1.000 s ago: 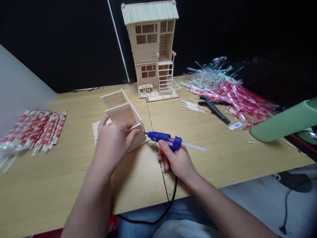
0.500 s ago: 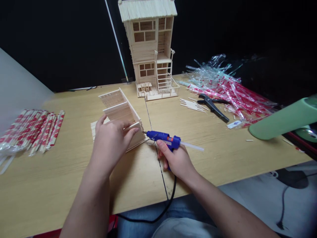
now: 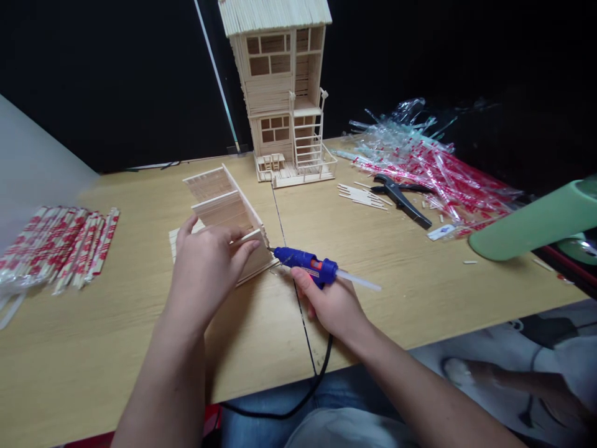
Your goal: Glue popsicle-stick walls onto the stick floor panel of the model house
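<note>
My left hand [image 3: 205, 258] grips the edge of a small wooden stick structure [image 3: 219, 211], a model piece with thin walls and dividers, between thumb and fingers. In my right hand [image 3: 329, 298] is a blue hot glue gun [image 3: 303, 261], with a clear glue stick [image 3: 359, 280] poking out of its back. The gun's nozzle points left and meets, or almost meets, the structure's right edge near my left thumb; exact contact is too small to tell. A black cord runs down from the gun over the table edge.
A tall stick house model [image 3: 275, 81] stands at the back. Wrapped chopsticks [image 3: 69, 246] lie left. To the right are loose sticks [image 3: 361, 196], a black-handled cutter [image 3: 401, 202], crumpled plastic wrappers [image 3: 429, 162] and a green cylinder [image 3: 532, 221]. Someone's arm [image 3: 522, 382] shows at lower right.
The glue gun and both hands have hardly moved; the whole view shifts slightly. Another person's arm has come into sight below the table at lower right.
</note>
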{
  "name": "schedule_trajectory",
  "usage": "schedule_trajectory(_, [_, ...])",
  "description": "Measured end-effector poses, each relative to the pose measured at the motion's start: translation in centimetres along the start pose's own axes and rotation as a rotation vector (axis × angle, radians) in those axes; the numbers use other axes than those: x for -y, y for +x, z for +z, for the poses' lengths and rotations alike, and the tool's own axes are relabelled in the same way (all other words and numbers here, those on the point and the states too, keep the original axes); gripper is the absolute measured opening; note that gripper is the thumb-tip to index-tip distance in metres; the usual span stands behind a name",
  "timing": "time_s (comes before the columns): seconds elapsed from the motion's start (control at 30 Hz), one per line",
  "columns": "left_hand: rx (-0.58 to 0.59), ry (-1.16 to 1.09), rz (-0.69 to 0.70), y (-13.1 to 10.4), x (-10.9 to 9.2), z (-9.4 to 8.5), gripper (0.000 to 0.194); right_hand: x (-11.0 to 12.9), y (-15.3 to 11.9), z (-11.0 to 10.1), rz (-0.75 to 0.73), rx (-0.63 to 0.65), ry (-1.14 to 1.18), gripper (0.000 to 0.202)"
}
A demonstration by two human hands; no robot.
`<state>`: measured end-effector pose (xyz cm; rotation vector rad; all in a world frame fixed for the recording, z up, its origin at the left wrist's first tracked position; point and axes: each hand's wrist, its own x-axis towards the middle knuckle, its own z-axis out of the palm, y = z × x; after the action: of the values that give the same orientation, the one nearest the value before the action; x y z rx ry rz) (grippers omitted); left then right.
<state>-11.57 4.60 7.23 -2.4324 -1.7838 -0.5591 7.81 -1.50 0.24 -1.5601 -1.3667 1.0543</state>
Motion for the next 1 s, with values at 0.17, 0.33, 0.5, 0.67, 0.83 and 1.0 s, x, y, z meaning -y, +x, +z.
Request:
schedule_trajectory(0.17, [-0.001, -0.003, 0.005, 0.04, 0.01, 0.0, 0.031, -0.18, 0.17, 0.04, 0.028, 0.034, 0.062, 0.051])
schedule_trajectory(0.33, [0.012, -0.004, -0.008, 0.04, -0.1, -0.1, 0.031, -0.08, 0.27, 0.02, 0.1, 0.041, 0.098, 0.05])
schedule_trajectory(0.5, [0.007, 0.008, 0.006, 0.11, -0.06, -0.1, 0.033, 0.1, 0.27, -0.1, 0.109, 0.063, 0.089, 0.053])
schedule_trajectory(0.67, [0.006, 0.001, -0.001, 0.05, -0.07, -0.15, 0.029, -0.07, 0.33, -0.08, 0.118, 0.075, 0.08, 0.055])
schedule_trajectory(0.83, [0.017, -0.02, 0.002, -0.13, -0.12, -0.35, 0.028, -0.03, 0.37, -0.18, 0.1, 0.085, 0.052, 0.053])
schedule_trajectory(1.0, [0.021, -0.025, 0.01, -0.16, -0.13, -0.38, 0.029, 0.03, 0.39, -0.23, 0.077, 0.083, 0.022, 0.049])
